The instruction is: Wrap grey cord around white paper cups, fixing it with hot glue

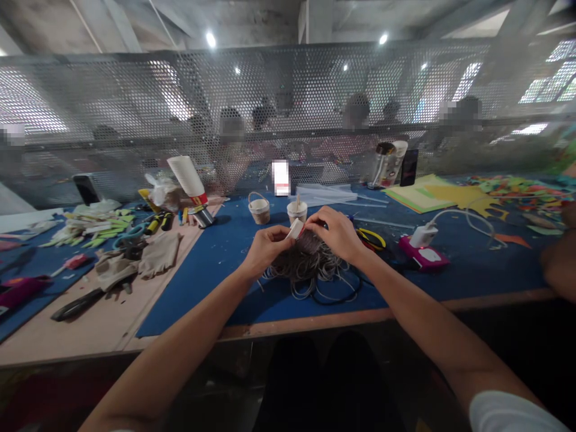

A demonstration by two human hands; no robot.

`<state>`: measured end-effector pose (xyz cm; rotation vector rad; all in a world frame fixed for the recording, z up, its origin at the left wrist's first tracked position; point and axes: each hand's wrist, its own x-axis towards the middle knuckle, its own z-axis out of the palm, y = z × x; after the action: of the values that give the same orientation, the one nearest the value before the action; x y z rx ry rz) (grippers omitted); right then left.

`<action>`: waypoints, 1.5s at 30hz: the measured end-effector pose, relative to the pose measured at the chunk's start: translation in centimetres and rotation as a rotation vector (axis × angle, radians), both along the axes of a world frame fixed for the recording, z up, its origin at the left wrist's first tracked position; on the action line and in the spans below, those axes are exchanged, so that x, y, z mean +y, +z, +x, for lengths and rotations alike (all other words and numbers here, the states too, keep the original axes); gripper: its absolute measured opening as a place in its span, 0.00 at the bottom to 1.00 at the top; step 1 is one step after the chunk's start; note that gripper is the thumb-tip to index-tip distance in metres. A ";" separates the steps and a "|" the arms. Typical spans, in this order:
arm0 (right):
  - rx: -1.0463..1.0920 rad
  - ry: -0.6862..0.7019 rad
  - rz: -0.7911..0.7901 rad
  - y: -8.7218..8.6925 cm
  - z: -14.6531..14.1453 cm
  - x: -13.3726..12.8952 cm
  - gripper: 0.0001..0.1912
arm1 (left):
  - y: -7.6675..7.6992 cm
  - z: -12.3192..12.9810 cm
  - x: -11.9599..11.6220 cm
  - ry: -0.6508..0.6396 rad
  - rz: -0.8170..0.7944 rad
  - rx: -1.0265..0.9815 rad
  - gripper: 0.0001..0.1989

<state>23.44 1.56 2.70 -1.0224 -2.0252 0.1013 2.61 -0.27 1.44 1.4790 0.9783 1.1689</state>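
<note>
My left hand [269, 247] pinches a small white piece [296, 228], paper or card by its look, between thumb and fingers. My right hand [336, 233] meets it from the other side, fingertips closed at its edge by a tiny spot of red; what they grip is too small to name. Both hands are raised over a loose heap of grey cord [303, 264] on the blue mat. Just beyond them stand two small cups with wrapped sides: one cup [260, 212] has an arched handle, and the other cup [292, 210] holds a thin stick.
To the left are stacked paper cups [184, 177], a metal can [202, 217], gloves [159, 255] and scissors [128, 237]. On the right lie yellow-handled pliers [371, 238], a magenta power block [423, 255] with a white charger, and coloured sheets [420, 192]. A perforated metal screen [310, 90] stands behind.
</note>
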 end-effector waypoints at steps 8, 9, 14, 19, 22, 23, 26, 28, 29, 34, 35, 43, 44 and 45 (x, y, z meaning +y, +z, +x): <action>0.089 0.054 -0.141 0.0 0.5 0.9 0.05 | 0.0 0.0 0.1 -0.031 -0.049 -0.045 0.12; 0.111 0.061 -0.161 -0.1 0.6 1.1 0.06 | -0.1 -0.1 0.2 -0.026 -0.044 -0.058 0.11; 0.236 0.065 -0.162 -0.6 0.7 1.7 0.12 | -0.4 -0.3 0.6 0.033 -0.024 -0.112 0.10; 0.229 0.126 -0.277 -1.2 0.3 1.5 0.21 | -0.4 -0.5 0.7 0.029 -0.058 -0.160 0.12; 0.202 0.145 -0.310 -1.3 0.1 1.4 0.23 | -0.4 -0.5 0.6 0.016 -0.069 -0.176 0.12; 0.198 0.149 -0.315 -1.3 0.1 1.3 0.23 | -0.4 -0.5 0.6 0.011 -0.069 -0.179 0.11; 0.195 0.150 -0.329 -1.1 0.1 1.2 0.21 | -0.4 -0.5 0.5 -0.010 -0.076 -0.187 0.12; 0.194 0.149 -0.336 -1.0 0.1 1.1 0.21 | -0.4 -0.6 0.5 -0.020 -0.084 -0.190 0.12; 0.193 0.149 -0.338 -0.9 0.1 1.1 0.20 | -0.4 -0.6 0.5 -0.022 -0.083 -0.193 0.11; 0.190 0.149 -0.334 -1.0 0.1 1.0 0.20 | -0.4 -0.6 0.7 -0.012 -0.062 -0.254 0.07; 0.190 0.151 -0.329 -1.0 0.1 1.1 0.20 | -0.4 -0.6 0.7 -0.014 -0.065 -0.262 0.07; 0.159 0.127 -0.285 -1.3 0.0 1.2 0.21 | -0.6 -0.5 0.8 -0.006 -0.074 -0.201 0.08; 0.156 0.126 -0.277 -1.3 -0.1 1.2 0.21 | -0.7 -0.5 0.8 -0.006 -0.070 -0.201 0.08; 0.158 0.123 -0.261 -1.3 -0.1 1.2 0.20 | -0.7 -0.5 0.9 -0.004 -0.072 -0.211 0.08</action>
<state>23.33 2.72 1.36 -1.0132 -1.9620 0.5079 2.08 0.59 0.73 1.2719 0.8637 1.2461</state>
